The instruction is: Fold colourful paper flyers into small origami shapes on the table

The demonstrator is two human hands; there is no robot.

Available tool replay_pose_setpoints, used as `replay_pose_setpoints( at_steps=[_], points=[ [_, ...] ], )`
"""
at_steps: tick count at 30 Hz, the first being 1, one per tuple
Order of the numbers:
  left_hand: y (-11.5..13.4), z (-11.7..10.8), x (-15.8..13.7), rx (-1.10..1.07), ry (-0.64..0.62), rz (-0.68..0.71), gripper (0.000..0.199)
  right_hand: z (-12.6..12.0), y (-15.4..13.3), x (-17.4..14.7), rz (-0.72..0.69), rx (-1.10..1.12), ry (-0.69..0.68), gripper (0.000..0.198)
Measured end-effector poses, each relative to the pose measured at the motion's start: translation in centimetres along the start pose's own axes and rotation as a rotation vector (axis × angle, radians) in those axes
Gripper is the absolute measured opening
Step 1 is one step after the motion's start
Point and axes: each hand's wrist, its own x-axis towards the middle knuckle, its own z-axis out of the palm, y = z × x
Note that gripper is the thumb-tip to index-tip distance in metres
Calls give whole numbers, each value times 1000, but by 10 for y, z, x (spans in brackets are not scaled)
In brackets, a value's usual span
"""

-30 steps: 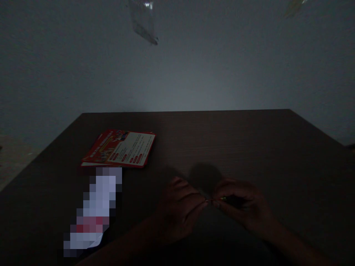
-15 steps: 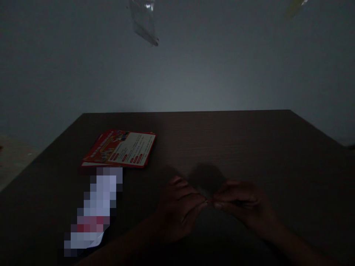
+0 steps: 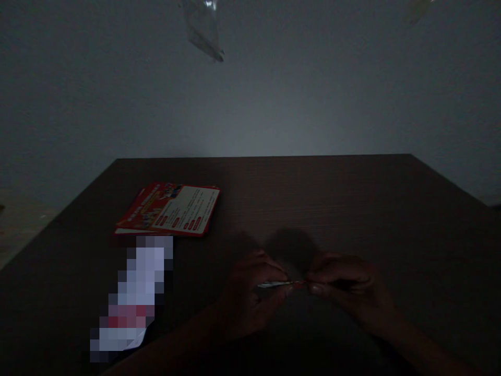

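Between my hands is a thin, pale and reddish piece [image 3: 274,284], seen nearly edge-on; it looks like folded paper or card, but the dark hides its kind. My left hand [image 3: 254,297] pinches it between thumb and fingers, with its pale end showing inside the grip. From the other side, the thumb and forefinger of my right hand [image 3: 344,284] close on its reddish end. Both hands are held low over the dark table [image 3: 313,198], fingertips close together.
A stack of red and white printed cards [image 3: 172,209] lies on the table's left side. Nearer me is a white, blurred-out item [image 3: 136,287], close to my left forearm. A clear plastic bag [image 3: 203,31] hangs on the wall behind.
My left fingers have parted slightly, and the pale end of the thin piece now shows between them. My right hand has shifted a little to the right, still pinching.
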Motion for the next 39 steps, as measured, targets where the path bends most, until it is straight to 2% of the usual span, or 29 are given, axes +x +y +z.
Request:
replay_pose_setpoints(
  at_steps=[8,11,17,23,27,33,39],
  points=[
    [4,-1,1,-92,42,-37,9,1,3,0,-92,-33,-60,18],
    [3,-1,2,-55,26,11,9,3,3,0,-138,-113,-66,18],
    [0,5,-1,56,-43,119,8,8,-4,1,-290,-307,-161,18],
    [-5,5,-2,-13,-76,86,8,7,-9,0,-320,-357,-134,16],
    [-6,5,-3,26,-99,115,8,6,-10,1,-349,-369,-152,18],
    [-6,7,-5,75,-141,139,7,9,-11,3,-479,-377,-130,20],
    [-5,7,-3,59,-140,149,8,11,-16,5,-453,-414,-150,16]
  ],
)
